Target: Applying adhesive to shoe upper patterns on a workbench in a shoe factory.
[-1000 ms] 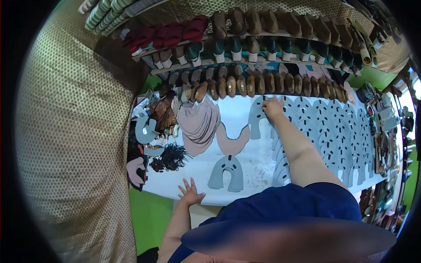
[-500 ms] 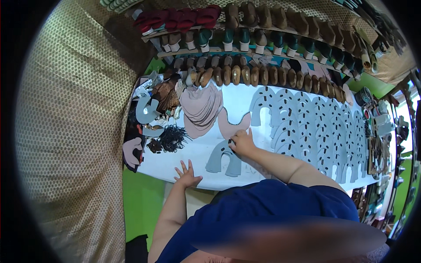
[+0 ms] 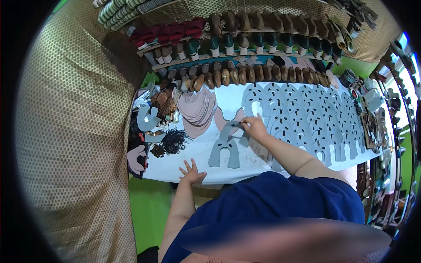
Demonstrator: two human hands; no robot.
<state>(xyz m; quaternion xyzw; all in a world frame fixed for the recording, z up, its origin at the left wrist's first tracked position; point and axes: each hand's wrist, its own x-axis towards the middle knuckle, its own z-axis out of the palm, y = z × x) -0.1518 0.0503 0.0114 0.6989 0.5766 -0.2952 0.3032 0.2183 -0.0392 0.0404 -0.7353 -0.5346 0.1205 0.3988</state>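
Note:
Between the thumb and fingers of my right hand [image 3: 255, 128] is a grey U-shaped cutout [image 3: 229, 129], like a shoe upper, gripped by its edge and raised off the table. Just below it, another grey U-shaped cutout [image 3: 215, 156] with small dark marks lies flat. A pink curved cutout [image 3: 220, 121] rests behind the raised piece and is partly covered by it. My left hand [image 3: 192, 173] is open at the table's near edge, fingers spread on the white surface, with nothing in it.
Overlapping rows of grey cutouts [image 3: 302, 125] cover the right of the table [image 3: 175, 168]. A stack of pink cutouts [image 3: 197, 111], black cords [image 3: 176, 142] and scraps lie left. Brown shoe lasts [image 3: 263, 73] line the back, below shelves of shoes. A patterned curtain [image 3: 74, 144] hangs left.
My right hand has lifted a grey cutout off the one beneath and shifted slightly right and away. My left hand stays spread at the table edge. The whole view has shifted a little.

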